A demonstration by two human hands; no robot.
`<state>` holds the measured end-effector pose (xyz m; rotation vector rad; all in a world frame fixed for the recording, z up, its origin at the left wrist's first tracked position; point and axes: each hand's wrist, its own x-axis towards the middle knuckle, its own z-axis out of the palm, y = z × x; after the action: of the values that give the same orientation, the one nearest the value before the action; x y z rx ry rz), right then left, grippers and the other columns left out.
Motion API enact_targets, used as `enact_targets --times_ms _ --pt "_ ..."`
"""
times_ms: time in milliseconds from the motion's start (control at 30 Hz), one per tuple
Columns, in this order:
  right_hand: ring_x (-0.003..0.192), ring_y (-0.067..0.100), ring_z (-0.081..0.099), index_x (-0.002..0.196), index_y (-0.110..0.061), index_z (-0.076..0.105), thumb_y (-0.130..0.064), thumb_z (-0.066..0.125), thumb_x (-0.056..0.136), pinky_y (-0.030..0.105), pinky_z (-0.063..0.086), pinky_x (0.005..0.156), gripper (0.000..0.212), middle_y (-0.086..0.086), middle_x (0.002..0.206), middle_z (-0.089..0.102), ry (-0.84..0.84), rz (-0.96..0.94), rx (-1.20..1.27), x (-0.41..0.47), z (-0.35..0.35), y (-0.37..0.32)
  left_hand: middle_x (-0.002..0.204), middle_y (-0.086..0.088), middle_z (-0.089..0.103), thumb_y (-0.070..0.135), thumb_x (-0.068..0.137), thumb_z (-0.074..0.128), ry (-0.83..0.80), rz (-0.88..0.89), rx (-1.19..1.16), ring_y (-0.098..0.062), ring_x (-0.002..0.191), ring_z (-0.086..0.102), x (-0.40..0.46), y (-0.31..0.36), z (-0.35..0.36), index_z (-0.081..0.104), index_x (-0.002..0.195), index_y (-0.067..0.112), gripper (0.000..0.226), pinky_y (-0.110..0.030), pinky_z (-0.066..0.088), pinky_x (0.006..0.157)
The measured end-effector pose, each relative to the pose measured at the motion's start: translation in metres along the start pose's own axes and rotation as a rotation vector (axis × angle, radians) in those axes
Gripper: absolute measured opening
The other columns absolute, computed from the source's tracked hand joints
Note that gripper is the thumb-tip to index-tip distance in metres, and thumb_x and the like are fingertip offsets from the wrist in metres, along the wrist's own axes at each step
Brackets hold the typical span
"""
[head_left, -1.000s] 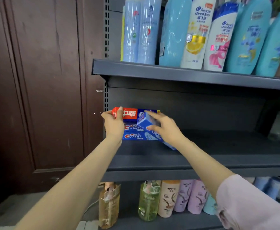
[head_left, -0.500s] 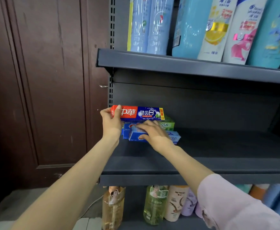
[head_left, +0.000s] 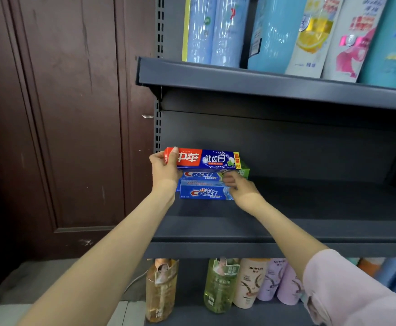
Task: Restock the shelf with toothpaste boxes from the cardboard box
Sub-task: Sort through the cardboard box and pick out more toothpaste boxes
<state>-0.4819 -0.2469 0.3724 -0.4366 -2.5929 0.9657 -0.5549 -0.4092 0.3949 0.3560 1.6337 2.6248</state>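
A stack of toothpaste boxes stands at the left end of the dark middle shelf. On top lies a red and blue box; my left hand grips its left end, thumb on the front. Under it are two blue Crest boxes: an upper one and a front lower one. My right hand holds the right end of the Crest boxes with curled fingers. A green box peeks out behind. The cardboard box is out of view.
Tall shampoo bottles fill the shelf above. Several bottles stand on the shelf below. A dark brown wooden door is at the left. The shelf upright borders the stack's left side.
The right hand swung the blue Crest box from a tilt to lie flat at the front of the stack, then slid to its right end. The left hand kept its grip on the top box.
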Motion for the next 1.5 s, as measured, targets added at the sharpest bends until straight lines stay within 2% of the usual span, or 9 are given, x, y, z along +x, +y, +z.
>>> enact_targets --times_ms 233,367,467,633,733,833,1067,1267,1500 --pt "0.118 0.026 0.056 0.124 -0.009 0.047 -0.022 0.05 0.097 0.032 0.044 0.1 0.031 0.014 0.127 0.057 0.071 0.184 0.92 -0.015 -0.015 0.002 0.09 0.002 0.057 0.032 0.095 0.051 -0.045 -0.062 -0.078 -0.009 0.074 0.061 -0.014 0.0 0.022 0.035 0.107 0.014 0.027 -0.029 0.053 0.072" --pt "0.099 0.03 0.064 0.122 -0.005 0.044 -0.027 0.049 0.097 0.034 0.05 0.087 0.033 0.022 0.108 0.063 0.129 0.212 1.087 -0.019 -0.049 0.009 0.103 -0.004 0.055 0.029 0.096 0.052 -0.122 -0.06 -0.034 -0.008 0.078 0.058 -0.021 -0.008 0.056 0.04 0.095 0.017 0.016 -0.028 0.052 0.073" --pt "0.086 0.029 0.064 0.121 0.002 0.048 -0.023 0.055 0.095 0.033 0.057 0.072 0.037 0.022 0.096 0.064 0.322 0.344 0.89 -0.009 -0.07 0.022 0.104 -0.002 0.052 0.023 0.096 0.05 -0.215 -0.022 0.03 -0.015 0.089 0.057 -0.022 -0.015 0.085 0.034 0.105 0.014 0.02 -0.032 0.052 0.08" --pt "0.133 0.033 0.034 0.139 -0.011 0.03 -0.027 0.077 0.076 0.043 0.042 0.099 0.079 0.017 0.143 0.029 0.606 0.139 -0.116 0.001 -0.102 0.05 0.095 0.0 0.053 0.015 0.096 0.052 -0.4 0.089 0.138 -0.019 0.096 0.054 -0.011 -0.031 0.13 0.035 0.1 0.015 0.017 -0.047 0.047 0.097" --pt "0.137 0.028 0.032 0.145 -0.028 0.028 -0.031 0.075 0.077 0.047 0.037 0.108 0.083 0.007 0.148 0.032 0.244 -0.079 -0.214 0.016 -0.118 0.06 0.095 0.0 0.053 0.016 0.096 0.052 -0.45 0.103 0.167 -0.02 0.1 0.054 -0.005 -0.042 0.151 0.035 0.107 0.011 0.021 -0.043 0.047 0.097" --pt "0.126 0.025 0.046 0.143 -0.024 0.034 -0.033 0.071 0.08 0.045 0.041 0.103 0.073 0.004 0.139 0.045 0.19 -0.136 -0.332 0.035 -0.124 0.069 0.112 -0.007 0.054 0.022 0.094 0.055 -0.495 0.166 0.308 -0.023 0.108 0.056 0.01 -0.046 0.162 0.038 0.118 0.011 0.031 -0.04 0.046 0.101" --pt "0.133 0.031 0.034 0.142 -0.036 0.035 -0.014 0.063 0.086 0.052 0.021 0.114 0.067 0.008 0.14 0.041 0.244 0.024 -0.708 0.075 -0.103 0.1 0.156 -0.004 0.021 0.07 0.082 0.044 -0.48 0.379 1.628 -0.032 0.142 0.021 0.056 -0.052 0.119 0.017 0.149 0.027 0.084 -0.054 0.017 0.115" --pt "0.13 0.032 0.03 0.145 -0.031 0.033 -0.016 0.063 0.086 0.044 0.031 0.106 0.068 0.014 0.139 0.029 0.239 -0.06 -0.929 0.094 -0.073 0.114 0.158 0.007 0.018 0.083 0.078 0.019 -0.574 0.238 1.77 -0.025 0.145 0.017 0.073 -0.061 0.104 0.022 0.145 0.045 0.078 -0.057 0.012 0.114" --pt "0.131 0.036 0.039 0.15 -0.015 0.022 -0.023 0.046 0.099 0.041 0.032 0.112 0.057 0.018 0.147 0.017 -0.03 0.058 -0.521 0.094 -0.069 0.111 0.157 0.007 0.019 0.079 0.081 0.019 -0.557 0.271 1.803 -0.025 0.145 0.016 0.067 -0.059 0.105 0.022 0.146 0.044 0.074 -0.054 0.015 0.114"
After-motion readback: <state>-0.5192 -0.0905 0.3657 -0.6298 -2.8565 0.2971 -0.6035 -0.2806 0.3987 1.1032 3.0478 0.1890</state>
